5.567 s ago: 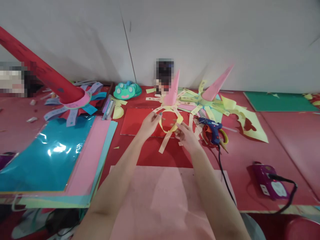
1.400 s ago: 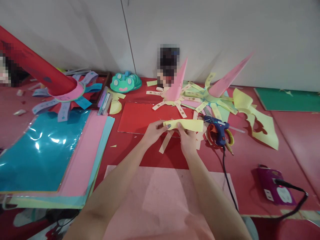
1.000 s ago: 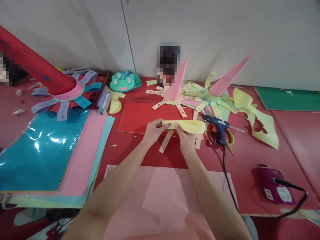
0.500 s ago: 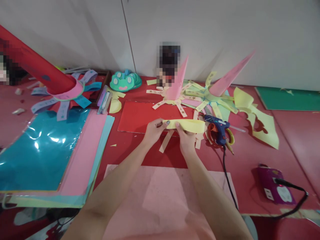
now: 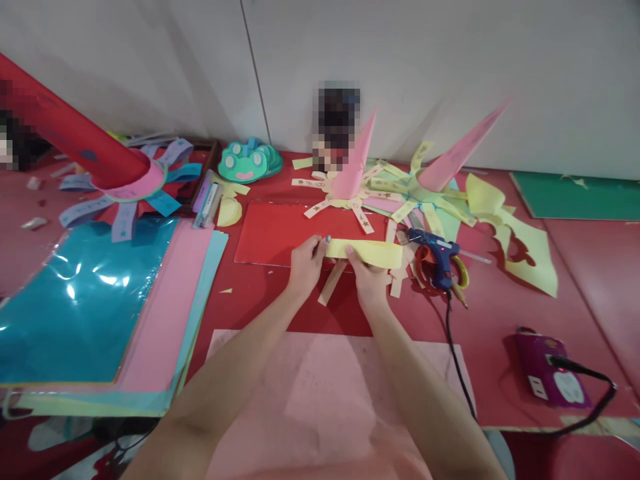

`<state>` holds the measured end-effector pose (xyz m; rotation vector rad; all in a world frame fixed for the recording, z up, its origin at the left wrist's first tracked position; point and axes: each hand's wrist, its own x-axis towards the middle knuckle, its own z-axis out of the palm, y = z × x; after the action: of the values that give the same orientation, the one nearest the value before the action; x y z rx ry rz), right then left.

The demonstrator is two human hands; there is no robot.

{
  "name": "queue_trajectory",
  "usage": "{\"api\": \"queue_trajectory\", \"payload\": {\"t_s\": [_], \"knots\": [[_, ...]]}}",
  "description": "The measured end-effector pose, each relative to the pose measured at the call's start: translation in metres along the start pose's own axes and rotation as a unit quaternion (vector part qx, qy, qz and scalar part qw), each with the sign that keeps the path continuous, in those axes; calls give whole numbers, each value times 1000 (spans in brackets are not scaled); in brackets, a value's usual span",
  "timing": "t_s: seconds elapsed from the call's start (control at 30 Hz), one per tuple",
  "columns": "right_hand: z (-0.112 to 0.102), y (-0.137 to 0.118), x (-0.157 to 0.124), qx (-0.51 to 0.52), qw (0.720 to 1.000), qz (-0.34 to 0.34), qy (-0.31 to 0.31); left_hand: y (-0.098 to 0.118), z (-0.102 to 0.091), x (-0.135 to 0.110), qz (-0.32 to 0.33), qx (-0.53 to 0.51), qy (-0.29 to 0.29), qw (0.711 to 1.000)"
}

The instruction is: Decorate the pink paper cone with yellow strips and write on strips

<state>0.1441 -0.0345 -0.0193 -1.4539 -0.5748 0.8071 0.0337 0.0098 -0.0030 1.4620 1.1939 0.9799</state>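
Observation:
A yellow paper strip (image 5: 373,253), bent round into a loop at its right end, is held above the red table. My left hand (image 5: 306,263) pinches its left end between thumb and fingers. Closed on the strip's middle, my right hand (image 5: 369,277) has its thumb on the near face and the other fingers hidden behind. Below the hands lies a narrow cream paper strip (image 5: 332,285). A red board (image 5: 273,230) lies just beyond them. To the right rests a blue glue gun (image 5: 440,257), with scissors (image 5: 426,265) partly under it.
Pink paper cones (image 5: 356,167) with petal strips stand at the back. Green frog cutouts (image 5: 245,162) lie back left. Stacked coloured sheets (image 5: 155,313) fill the left side. The glue gun's cord runs near a purple power box (image 5: 550,367) at right.
The looped end of the yellow strip has shifted slightly left along with my right hand. My left hand has barely moved and still pinches the end.

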Motion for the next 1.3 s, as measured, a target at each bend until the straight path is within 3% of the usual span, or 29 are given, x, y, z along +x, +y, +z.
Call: {"api": "queue_trajectory", "payload": {"t_s": [0.23,0.6,0.9,1.03,1.17,1.23,1.3], "knots": [[-1,-2,4,24,999,-2,26,-3,1,2,-44,-136,-93,985],[0,-2,5,64,998,19,8,-1,1,4,-64,-163,-82,981],[-13,-9,17,67,996,6,54,-3,2,5,-69,-167,-62,982],[-26,-21,22,-15,995,-56,83,-3,0,7,-57,-181,-27,981],[-52,-31,30,-106,979,-109,138,-3,-1,8,-66,-174,-44,981],[-70,-34,33,-192,966,-108,137,-1,-1,7,-67,-162,-52,983],[-90,-40,34,-305,935,-118,133,0,0,7,-69,-157,-49,984]]}}
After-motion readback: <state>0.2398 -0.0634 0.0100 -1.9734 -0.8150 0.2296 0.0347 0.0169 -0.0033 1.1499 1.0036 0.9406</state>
